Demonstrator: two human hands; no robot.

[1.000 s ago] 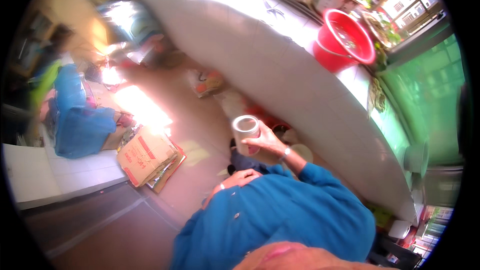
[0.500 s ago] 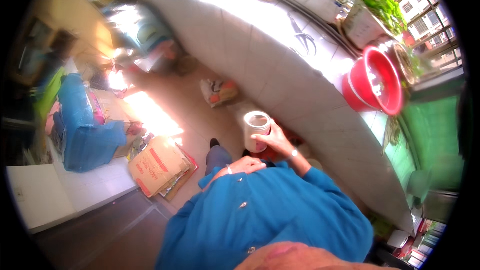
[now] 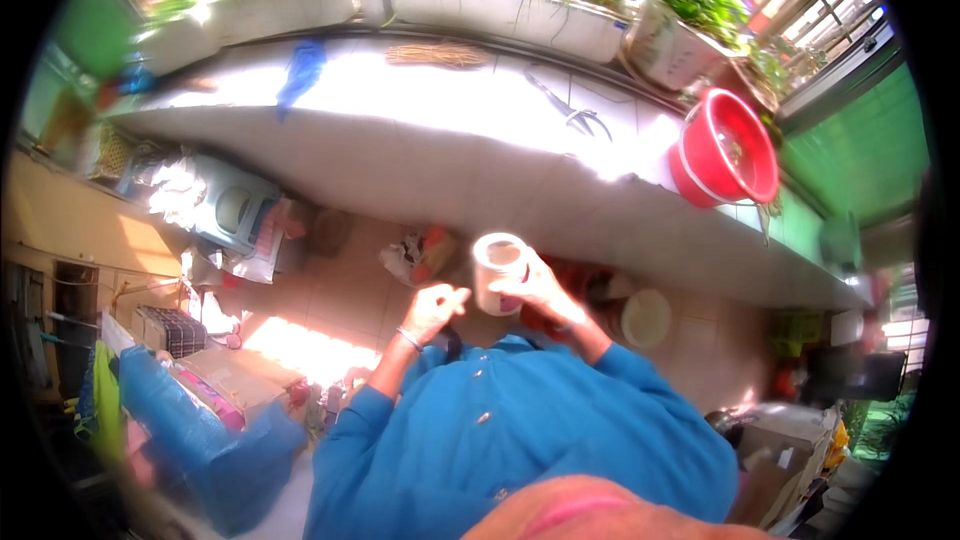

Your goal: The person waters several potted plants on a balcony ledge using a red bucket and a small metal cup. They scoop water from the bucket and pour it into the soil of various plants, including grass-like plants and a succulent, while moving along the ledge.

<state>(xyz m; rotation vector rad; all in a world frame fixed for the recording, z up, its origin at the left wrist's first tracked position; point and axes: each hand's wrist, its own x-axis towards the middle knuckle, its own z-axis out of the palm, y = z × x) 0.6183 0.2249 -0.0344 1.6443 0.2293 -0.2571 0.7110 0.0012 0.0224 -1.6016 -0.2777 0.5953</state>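
My right hand (image 3: 540,295) is wrapped round the side of a pale cylindrical jar (image 3: 490,290). The jar stands nearly upright in front of my body, its round top facing up; glare hides what is inside. Just left of the jar, my left hand (image 3: 432,310) hovers apart from it, fingers curled in, with nothing visible in them.
A sunlit ledge (image 3: 390,90) runs across the front, bearing a red bucket (image 3: 690,165), scissors (image 3: 570,112), a blue plastic bag (image 3: 302,72) and long planters (image 3: 520,15). Beneath it are a pale round container (image 3: 646,318) and a small bag (image 3: 403,258). Blue sheeting (image 3: 230,460) lies lower left.
The view has swung left along the ledge. My left hand has lifted from my front and come up beside the jar. My right hand keeps its hold on the jar.
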